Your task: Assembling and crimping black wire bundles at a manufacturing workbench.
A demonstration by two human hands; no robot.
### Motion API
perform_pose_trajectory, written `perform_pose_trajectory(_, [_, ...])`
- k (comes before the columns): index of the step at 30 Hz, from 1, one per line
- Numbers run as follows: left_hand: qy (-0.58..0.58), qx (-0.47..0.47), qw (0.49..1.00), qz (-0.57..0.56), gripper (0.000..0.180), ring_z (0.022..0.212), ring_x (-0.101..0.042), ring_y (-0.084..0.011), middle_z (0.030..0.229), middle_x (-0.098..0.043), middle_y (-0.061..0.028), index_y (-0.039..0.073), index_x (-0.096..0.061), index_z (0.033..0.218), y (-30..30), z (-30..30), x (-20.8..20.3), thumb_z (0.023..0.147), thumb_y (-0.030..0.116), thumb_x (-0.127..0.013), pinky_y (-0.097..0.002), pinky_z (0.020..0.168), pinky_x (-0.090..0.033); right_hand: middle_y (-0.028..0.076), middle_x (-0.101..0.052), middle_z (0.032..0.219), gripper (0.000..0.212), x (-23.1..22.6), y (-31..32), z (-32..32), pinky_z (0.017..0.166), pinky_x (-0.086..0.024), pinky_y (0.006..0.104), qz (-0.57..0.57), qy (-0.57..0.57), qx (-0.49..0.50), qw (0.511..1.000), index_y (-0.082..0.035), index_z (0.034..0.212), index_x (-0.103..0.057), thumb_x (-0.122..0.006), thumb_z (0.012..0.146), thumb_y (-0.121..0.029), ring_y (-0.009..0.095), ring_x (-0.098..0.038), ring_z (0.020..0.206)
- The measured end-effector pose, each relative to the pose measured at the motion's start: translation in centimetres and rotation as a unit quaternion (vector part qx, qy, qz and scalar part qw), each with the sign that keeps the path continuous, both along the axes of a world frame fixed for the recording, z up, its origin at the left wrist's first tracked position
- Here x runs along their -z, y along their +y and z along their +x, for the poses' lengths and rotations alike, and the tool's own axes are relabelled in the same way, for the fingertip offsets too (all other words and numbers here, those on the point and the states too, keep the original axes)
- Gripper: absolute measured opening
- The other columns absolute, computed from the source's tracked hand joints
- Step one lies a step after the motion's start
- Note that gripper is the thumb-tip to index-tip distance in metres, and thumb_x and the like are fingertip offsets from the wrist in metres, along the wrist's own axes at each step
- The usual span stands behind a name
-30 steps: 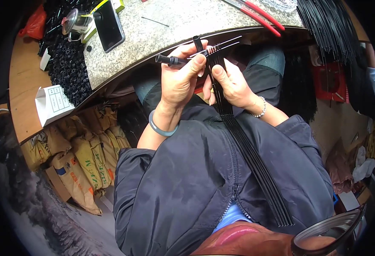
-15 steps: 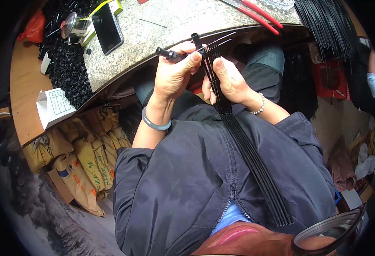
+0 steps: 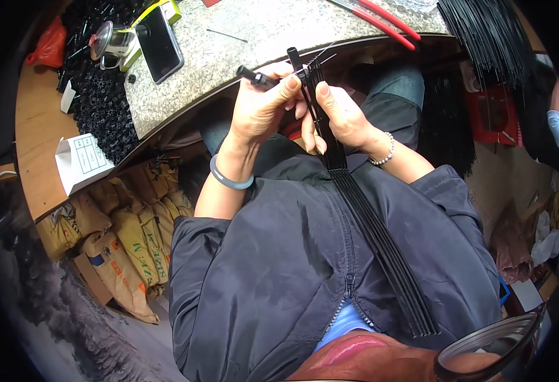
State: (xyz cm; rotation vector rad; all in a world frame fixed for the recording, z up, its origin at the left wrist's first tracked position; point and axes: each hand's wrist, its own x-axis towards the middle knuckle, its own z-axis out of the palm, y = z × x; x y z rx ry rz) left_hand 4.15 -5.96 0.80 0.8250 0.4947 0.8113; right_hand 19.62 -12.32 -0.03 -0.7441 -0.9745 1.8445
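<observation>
A long bundle of thin black umbrella ribs (image 3: 381, 245) runs from between my hands down over my jacket to the lower right. My right hand (image 3: 344, 118) is closed round its upper part, thumb on top. My left hand (image 3: 260, 107) is closed in a pinch at the top of the bundle, beside a slim black tube (image 3: 294, 58) that sticks up there. From the left hand's far side juts a black cylindrical part (image 3: 254, 77). Fine wire ends (image 3: 325, 58) poke out past the rib tops. What lies exactly between the left fingertips is hidden.
Ahead is a speckled stone tabletop (image 3: 222, 57) with a phone (image 3: 160, 44), a glass jar (image 3: 117, 46) and red-handled pliers (image 3: 384, 20). Small black parts (image 3: 98, 118) are heaped at left near a white box (image 3: 82, 162). Black rods (image 3: 483, 38) hang at right.
The wire ends at the top of the ribs have shifted left and changed angle. My left hand and the black cylindrical part have moved very slightly. Both hands keep their hold.
</observation>
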Motion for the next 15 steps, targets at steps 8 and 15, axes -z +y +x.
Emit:
perform_pose_trajectory(8, [-0.023, 0.029, 0.998, -0.050, 0.019, 0.056, -0.043, -0.0071, 0.076, -0.060, -0.0047, -0.002, -0.062, 0.094, 0.28, -0.35, -0.31, 0.080, 0.010, -0.068, -0.0178, 0.051, -0.034, 0.015, -0.057, 0.053, 0.072, -0.17, -0.43, -0.18, 0.039, -0.041, 0.0207, -0.004, -0.025, 0.002, 1.000, 0.004, 0.086, -0.053, -0.021, 0.090, -0.060, 0.014, -0.050, 0.037])
perform_pose_trajectory(15, [0.066, 0.045, 0.996, 0.027, 0.032, 0.054, -0.039, -0.0051, 0.067, -0.053, -0.0019, -0.004, -0.061, 0.092, 0.05, -0.71, -0.68, 0.081, 0.026, -0.067, -0.0184, 0.049, -0.031, 0.014, -0.057, 0.053, 0.076, 0.19, -0.15, -0.08, 0.040, -0.042, 0.0216, 0.006, -0.001, -0.038, 0.999, 0.006, 0.088, -0.057, -0.020, 0.090, -0.061, 0.015, -0.050, 0.037])
